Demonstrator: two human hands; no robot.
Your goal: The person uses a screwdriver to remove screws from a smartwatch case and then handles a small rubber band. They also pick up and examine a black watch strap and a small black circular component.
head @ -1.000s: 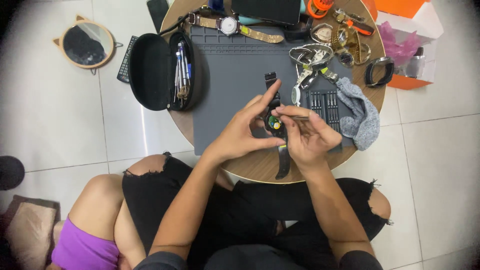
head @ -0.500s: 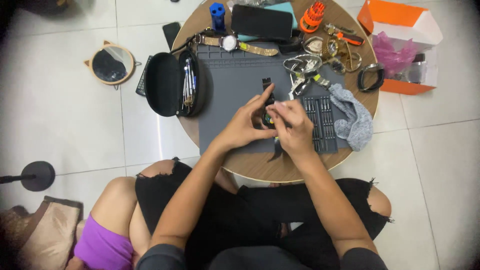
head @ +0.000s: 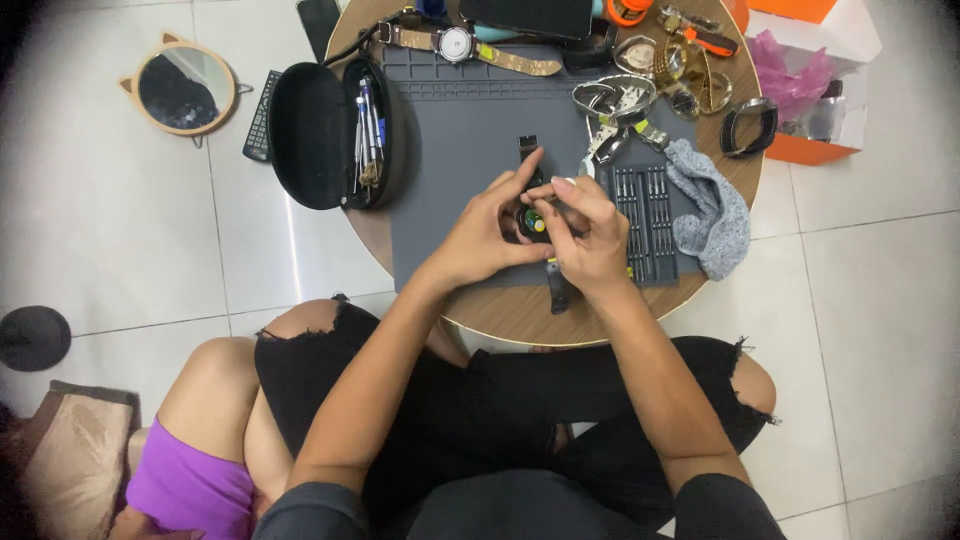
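Our left hand (head: 490, 230) pinched a black wristwatch (head: 532, 222) at its case, fingers closed round it, while our right hand (head: 590, 235) curled over the same case from the other side, fingertips pressed to it; whether a fine tool sat between those fingers we could not tell. The watch lay on the grey work mat (head: 450, 130), near the round table's (head: 500, 320) front edge, one strap end pointing away, the other toward us. Just right of our hands sat the screwdriver bit rack (head: 645, 225), then a grey cloth (head: 715, 205). At the left edge lay an open black tool case (head: 315, 135). We judged a slip likely to send tiny parts off that near edge.
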